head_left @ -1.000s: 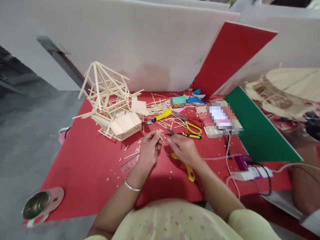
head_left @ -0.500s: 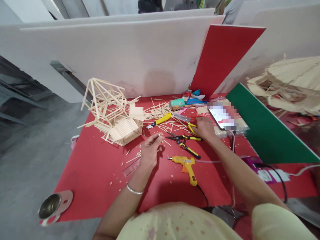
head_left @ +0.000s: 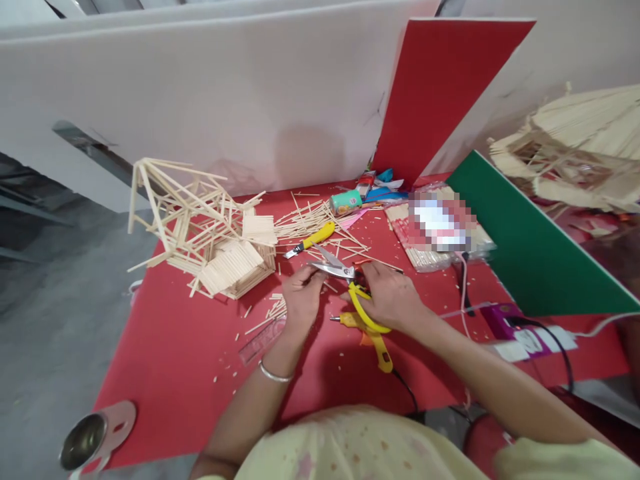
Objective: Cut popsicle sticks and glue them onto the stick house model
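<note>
My right hand (head_left: 395, 297) grips a pair of scissors (head_left: 345, 271) with yellow handles. Their silver blades are apart and point left, to the fingertips of my left hand (head_left: 301, 297). Those left fingers are pinched; the small wooden stick seen in them earlier is now mostly hidden by fingers and blades. A yellow glue gun (head_left: 383, 353) lies under the scissors' handles, partly covered. Left of my hands stands a house-like frame of wooden sticks (head_left: 233, 267). A yellow utility knife (head_left: 313, 239) lies just beyond the blades.
Loose wooden sticks (head_left: 305, 220) spread behind the knife, beside a green can (head_left: 346, 201). A clear ruler (head_left: 263, 340) lies near my left wrist. To the right are bagged sticks (head_left: 425, 260), a phone (head_left: 440, 223), a green board (head_left: 545, 247) and a purple box (head_left: 503, 320). A mug (head_left: 97, 437) is front left.
My right hand has picked up the scissors from the table and brought them left and nearer, up to my left fingertips. The camera view has tilted down a little.
</note>
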A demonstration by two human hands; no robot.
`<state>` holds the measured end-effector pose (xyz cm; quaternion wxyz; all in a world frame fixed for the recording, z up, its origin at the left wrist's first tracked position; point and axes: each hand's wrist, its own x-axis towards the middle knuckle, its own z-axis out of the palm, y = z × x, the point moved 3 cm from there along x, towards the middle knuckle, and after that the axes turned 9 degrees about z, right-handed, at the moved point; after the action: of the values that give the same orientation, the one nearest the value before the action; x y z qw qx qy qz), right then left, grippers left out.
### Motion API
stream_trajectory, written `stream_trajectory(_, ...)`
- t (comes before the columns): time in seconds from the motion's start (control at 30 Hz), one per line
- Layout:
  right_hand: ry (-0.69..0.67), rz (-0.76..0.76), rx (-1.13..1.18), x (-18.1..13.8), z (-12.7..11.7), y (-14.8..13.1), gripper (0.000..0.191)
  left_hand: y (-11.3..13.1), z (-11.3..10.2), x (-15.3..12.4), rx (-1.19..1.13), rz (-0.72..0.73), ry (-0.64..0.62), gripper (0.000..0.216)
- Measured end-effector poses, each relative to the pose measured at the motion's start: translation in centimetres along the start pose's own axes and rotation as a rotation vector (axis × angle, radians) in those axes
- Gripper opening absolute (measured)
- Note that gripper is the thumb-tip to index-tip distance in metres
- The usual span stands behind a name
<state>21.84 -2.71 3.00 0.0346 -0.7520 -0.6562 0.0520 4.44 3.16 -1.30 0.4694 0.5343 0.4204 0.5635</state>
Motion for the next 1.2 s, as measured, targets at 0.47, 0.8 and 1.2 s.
stream_trajectory(0.47, -0.145, 0.045, -0.127, 0.8, 0.9, -0.5, 0.036, -0.2, 0.6, 0.6, 0.034, 0.012, -0.033, 0.016)
stream_trajectory(0.8, -0.313, -0.014, -0.168, 3.0, 2.6, 0.2, 0.041, -2.8, 0.8, 0.7, -0.054, -0.12, 0.047, 0.015)
stream_trajectory(1.2, -0.24, 0.04, -0.152, 3.9, 1.2, 1.4, 0.047, -3.7, 1.3, 1.3, -0.207, -0.276, 0.15, 0.028)
